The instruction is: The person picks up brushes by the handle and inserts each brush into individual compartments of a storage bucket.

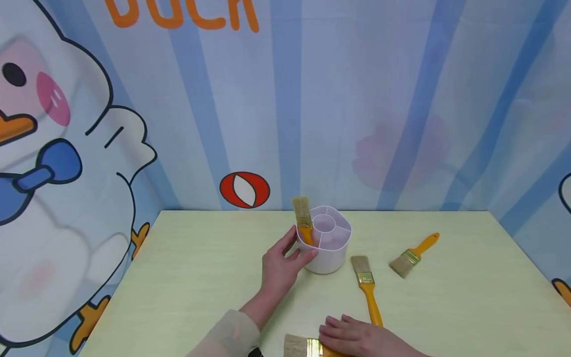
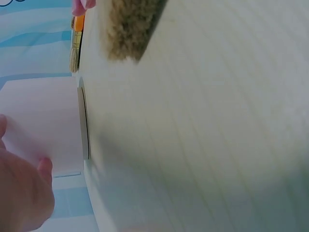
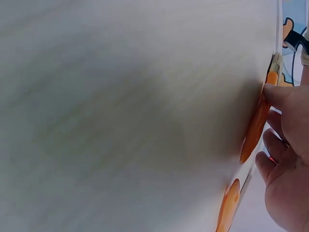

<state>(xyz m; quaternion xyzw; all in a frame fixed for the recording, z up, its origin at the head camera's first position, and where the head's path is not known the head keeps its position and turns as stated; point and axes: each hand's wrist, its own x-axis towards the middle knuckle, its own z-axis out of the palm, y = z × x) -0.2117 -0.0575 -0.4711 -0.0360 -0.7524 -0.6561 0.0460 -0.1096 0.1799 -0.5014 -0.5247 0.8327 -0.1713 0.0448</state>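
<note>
My left hand (image 1: 281,267) grips a white round desk organizer (image 1: 327,258) by its left side, thumb on the front wall. The organizer is divided into compartments around a central ring; a paintbrush (image 1: 304,223) leans in a left compartment, bristles up. At the front edge of the head view, my right hand (image 1: 363,337) holds a wide paintbrush (image 1: 296,345) lying on the table, its bristles pointing left. In the right wrist view, the thumb presses on its orange handle (image 3: 256,125). Those bristles (image 2: 133,29) appear large in the left wrist view.
A medium paintbrush (image 1: 368,287) lies between the organizer and my right hand, bristles away from me. Farther right lies another paintbrush (image 1: 415,255), bristles toward the front left. Behind the pale table (image 1: 200,258) hangs a printed duck backdrop (image 1: 330,99).
</note>
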